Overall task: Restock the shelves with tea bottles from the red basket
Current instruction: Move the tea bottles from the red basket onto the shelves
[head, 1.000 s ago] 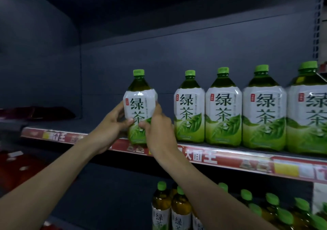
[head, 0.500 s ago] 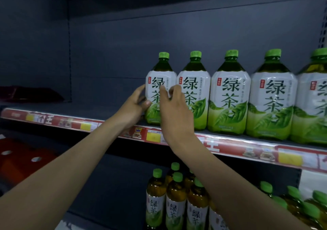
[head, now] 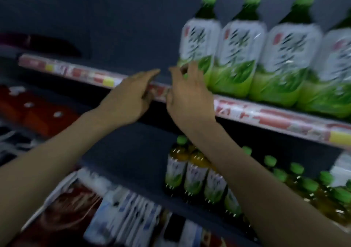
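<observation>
A row of large green tea bottles stands on the upper shelf (head: 275, 120). The leftmost bottle (head: 199, 43), white-labelled with a green cap, stands at the row's left end. My left hand (head: 129, 98) hovers flat in front of the shelf edge, left of that bottle, fingers apart and empty. My right hand (head: 190, 96) is just below and in front of the leftmost bottle, fingers spread, holding nothing. The frame is blurred by motion. The red basket is not in view.
Smaller amber tea bottles (head: 193, 170) with green caps stand on the lower shelf under my right forearm. The upper shelf's left part (head: 62, 66) holds only a dark red item (head: 47, 43) at the far left. Red packages (head: 38, 113) lie lower left.
Both hands have let go of the leftmost bottle, which now stands against the row. The hands have dropped back toward the shelf edge. The camera has tilted down and left.
</observation>
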The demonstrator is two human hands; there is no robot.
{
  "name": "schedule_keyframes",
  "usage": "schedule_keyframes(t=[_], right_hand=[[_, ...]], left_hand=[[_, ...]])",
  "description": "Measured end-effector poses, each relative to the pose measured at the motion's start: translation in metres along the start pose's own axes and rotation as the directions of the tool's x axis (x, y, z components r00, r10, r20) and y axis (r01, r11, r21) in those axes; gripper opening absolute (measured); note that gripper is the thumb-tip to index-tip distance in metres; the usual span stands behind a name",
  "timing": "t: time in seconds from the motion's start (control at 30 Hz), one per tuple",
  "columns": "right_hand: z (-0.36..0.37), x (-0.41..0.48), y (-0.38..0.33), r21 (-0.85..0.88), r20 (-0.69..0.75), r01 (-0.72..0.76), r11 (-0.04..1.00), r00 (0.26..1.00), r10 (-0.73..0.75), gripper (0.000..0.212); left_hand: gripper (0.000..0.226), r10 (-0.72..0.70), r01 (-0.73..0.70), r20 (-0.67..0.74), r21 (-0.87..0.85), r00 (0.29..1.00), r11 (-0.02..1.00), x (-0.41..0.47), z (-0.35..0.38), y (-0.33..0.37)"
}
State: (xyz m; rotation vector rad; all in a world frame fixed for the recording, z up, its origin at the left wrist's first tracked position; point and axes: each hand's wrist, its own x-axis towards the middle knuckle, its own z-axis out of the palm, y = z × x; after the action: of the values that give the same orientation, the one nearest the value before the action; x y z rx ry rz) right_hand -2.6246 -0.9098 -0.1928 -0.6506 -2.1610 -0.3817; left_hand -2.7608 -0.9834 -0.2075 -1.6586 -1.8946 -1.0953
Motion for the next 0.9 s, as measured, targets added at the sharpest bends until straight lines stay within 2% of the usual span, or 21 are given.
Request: schedule_keyframes(t=[0.07,0.13,0.2,0.27,0.37,0.47,0.57,0.6,0.63,0.67,0.7,0.73,0.8,0.83,0.9], right_hand=[[0.017,-0.023,-0.034,0.080,0.007,0.070,0.994,0.997,-0.071,0.039],[0.041,-0.049,-0.073,0.199,0.093,0.127,0.972,0.985,-0.147,0.030],[0.070,-0.081,-0.116,0.343,0.208,0.148,0.928,0.951,-0.229,0.023],[0.104,-0.119,-0.163,0.469,0.324,0.101,0.878,0.905,-0.277,0.021],[0.152,-0.182,-0.232,0.586,0.535,-0.055,0.808,0.776,-0.335,0.022],[0.190,-0.252,-0.284,0.599,0.753,-0.250,0.761,0.498,-0.429,0.022],[0.218,-0.329,-0.313,0.545,0.837,-0.350,0.762,0.267,-0.477,0.024],[0.227,-0.354,-0.317,0.513,0.857,-0.377,0.771,0.182,-0.482,0.022],[0.234,-0.376,-0.318,0.473,0.873,-0.396,0.787,0.092,-0.478,0.016],[0.243,-0.398,-0.319,0.440,0.879,-0.384,0.812,-0.003,-0.477,0.009],[0.253,-0.421,-0.320,0.415,0.873,-0.369,0.832,-0.097,-0.478,0.013],[0.265,-0.442,-0.321,0.397,0.861,-0.367,0.841,-0.168,-0.480,0.025],[0.293,-0.476,-0.322,0.402,0.834,-0.393,0.827,-0.215,-0.508,0.060],[0.296,-0.475,-0.322,0.420,0.821,-0.397,0.816,-0.217,-0.528,0.068],[0.281,-0.448,-0.321,0.414,0.828,-0.401,0.817,-0.208,-0.522,0.049]], left_hand=[[0.055,-0.061,0.055,0.020,0.205,0.998,0.977,-0.054,-0.014,-0.017],[0.059,-0.172,0.147,0.037,0.363,0.984,0.920,-0.113,-0.027,-0.037],[0.059,-0.296,0.232,0.080,0.442,0.952,0.866,-0.181,-0.034,-0.060],[0.048,-0.453,0.359,0.108,0.460,0.885,0.812,-0.255,-0.039,-0.082],[0.049,-0.733,0.620,0.110,0.459,0.671,0.636,-0.366,-0.040,-0.116],[0.059,-0.900,0.799,0.151,0.417,0.409,0.433,-0.465,-0.032,-0.142],[0.066,-0.959,0.883,0.271,0.427,0.082,0.195,-0.538,-0.013,-0.152],[0.072,-0.946,0.896,0.324,0.420,0.003,0.147,-0.558,-0.004,-0.153],[0.081,-0.926,0.903,0.374,0.411,-0.046,0.121,-0.573,0.005,-0.152],[0.089,-0.911,0.910,0.405,0.403,-0.081,0.098,-0.587,0.015,-0.151],[0.092,-0.903,0.916,0.415,0.395,-0.107,0.073,-0.601,0.024,-0.151],[0.092,-0.903,0.922,0.411,0.383,-0.124,0.048,-0.611,0.032,-0.150],[0.097,-0.903,0.939,0.401,0.343,-0.154,-0.008,-0.625,0.047,-0.148],[0.101,-0.909,0.956,0.391,0.292,-0.144,-0.026,-0.628,0.053,-0.147],[0.108,-0.935,0.987,0.346,0.160,-0.074,-0.019,-0.638,0.065,-0.149]])
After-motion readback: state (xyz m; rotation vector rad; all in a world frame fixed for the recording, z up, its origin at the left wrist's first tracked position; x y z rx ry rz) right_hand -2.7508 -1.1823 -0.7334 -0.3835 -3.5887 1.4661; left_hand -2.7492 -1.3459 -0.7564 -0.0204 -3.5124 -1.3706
